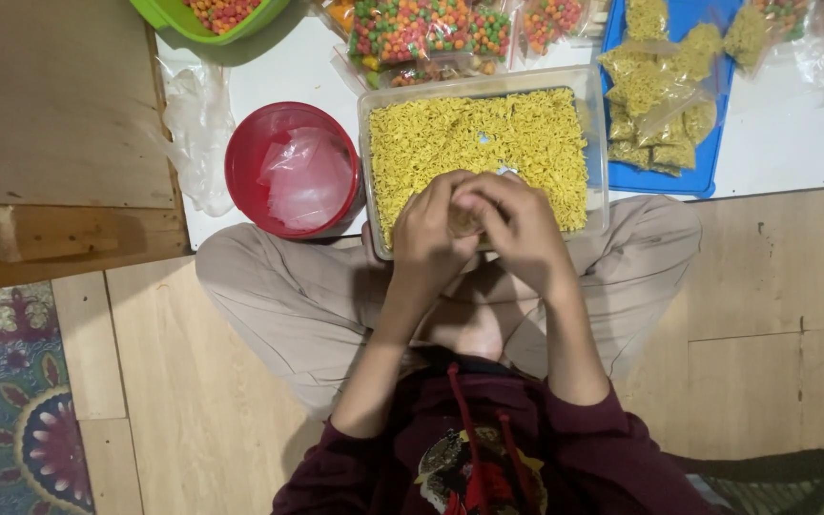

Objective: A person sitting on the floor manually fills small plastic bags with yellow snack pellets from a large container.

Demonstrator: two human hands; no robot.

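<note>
while you sit cross-legged on the wooden floor, your left hand (428,232) and right hand (517,226) meet over the near edge of the clear plastic tub (599,143), both closed around a small packet (463,221) that shows only as a brownish patch between your fingers; what exactly it is made of you cannot tell from here; it looks light and soft, probably thin film over loose crunchy bits, so it will crumple and slip if pinched hard; hold it by the top edge with fingertips and support the belly lightly; the tub is nearly full of yellow fried noodle snack (479,138), brittle and easily crushed; just left of it a red bowl (250,157) holds a wad of clear plastic bags (307,176); to the right a blue tray (689,181) carries filled bags of the yellow snack (655,91); beyond the tub lie bags of multicoloured round snacks (422,29), and a green container (169,17) with more of the same sits at the far left.
</note>
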